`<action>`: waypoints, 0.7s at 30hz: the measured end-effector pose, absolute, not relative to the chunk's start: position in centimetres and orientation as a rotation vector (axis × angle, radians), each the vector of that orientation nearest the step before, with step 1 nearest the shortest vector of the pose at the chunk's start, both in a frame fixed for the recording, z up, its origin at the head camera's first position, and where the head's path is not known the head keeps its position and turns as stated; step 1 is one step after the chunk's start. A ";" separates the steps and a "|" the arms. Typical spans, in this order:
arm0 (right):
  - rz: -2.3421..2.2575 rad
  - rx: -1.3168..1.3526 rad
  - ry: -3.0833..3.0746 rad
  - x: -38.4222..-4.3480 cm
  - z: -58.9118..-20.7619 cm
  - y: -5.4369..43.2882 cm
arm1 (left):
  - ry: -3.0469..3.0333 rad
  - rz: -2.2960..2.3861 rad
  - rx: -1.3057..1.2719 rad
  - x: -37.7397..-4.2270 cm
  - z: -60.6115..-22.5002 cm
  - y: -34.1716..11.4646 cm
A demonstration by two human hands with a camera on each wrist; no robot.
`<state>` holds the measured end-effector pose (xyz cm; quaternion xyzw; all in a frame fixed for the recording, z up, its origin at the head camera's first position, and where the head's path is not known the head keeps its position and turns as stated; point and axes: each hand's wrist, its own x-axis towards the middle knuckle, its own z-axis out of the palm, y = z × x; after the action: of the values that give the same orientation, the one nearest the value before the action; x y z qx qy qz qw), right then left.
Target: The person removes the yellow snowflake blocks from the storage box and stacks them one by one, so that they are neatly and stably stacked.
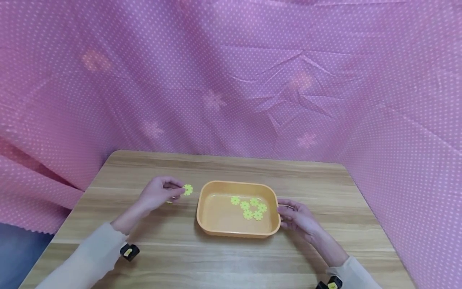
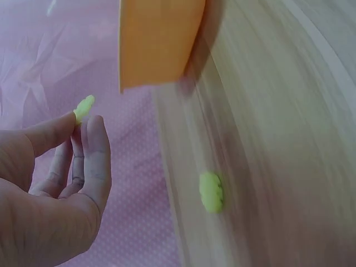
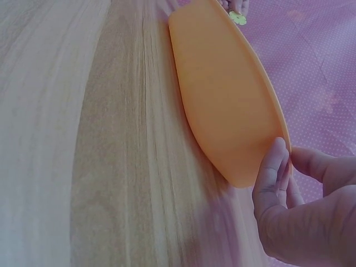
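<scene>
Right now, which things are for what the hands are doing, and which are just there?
Part of the job, it seems:
left hand
held yellow flower
right hand
orange tray, gripped at one end
flowers inside the tray
flower lying on the table

Just there:
wooden table
dotted pink cloth
black wrist gadgets

One orange tray (image 1: pixel 220 216): six yellow flowers (image 1: pixel 245 205) inside it, one held flower (image 1: pixel 188 190) and one lying flower (image 2: pixel 211 192) left of it.

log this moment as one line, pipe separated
left hand: pinches yellow flower piece | right hand: grips orange tray | tray: six flower pieces inside | table: one flower piece
</scene>
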<state>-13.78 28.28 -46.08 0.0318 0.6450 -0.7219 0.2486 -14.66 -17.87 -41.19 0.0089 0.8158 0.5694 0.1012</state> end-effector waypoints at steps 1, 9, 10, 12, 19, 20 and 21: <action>-1.966 0.090 1.758 -13.8 -46.1 28.3 | 2.411 1.688 0.018 -14.7 -41.3 -18.2; -1.964 0.105 1.768 -13.8 -46.2 28.3 | 2.393 1.732 -0.014 -14.9 -42.8 -20.8; -1.964 0.104 1.768 -13.8 -46.2 28.3 | 2.394 1.735 -0.033 -15.0 -43.0 -21.0; -1.964 0.102 1.769 -13.8 -46.2 28.3 | 2.398 1.732 -0.052 -15.1 -43.4 -21.4; -1.967 0.096 1.765 -13.8 -46.1 28.3 | 2.394 1.685 -0.140 -15.3 -45.1 -22.5; -1.968 0.095 1.765 -13.8 -46.1 28.3 | 2.385 1.689 -0.155 -15.3 -45.3 -22.6; -1.968 0.094 1.765 -13.9 -46.1 28.3 | 2.374 1.690 -0.167 -15.3 -45.6 -22.8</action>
<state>-13.85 28.32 -46.12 0.0345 0.6468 -0.7212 0.2456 -15.29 -22.76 -45.57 -0.0570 0.8082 0.5756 0.1112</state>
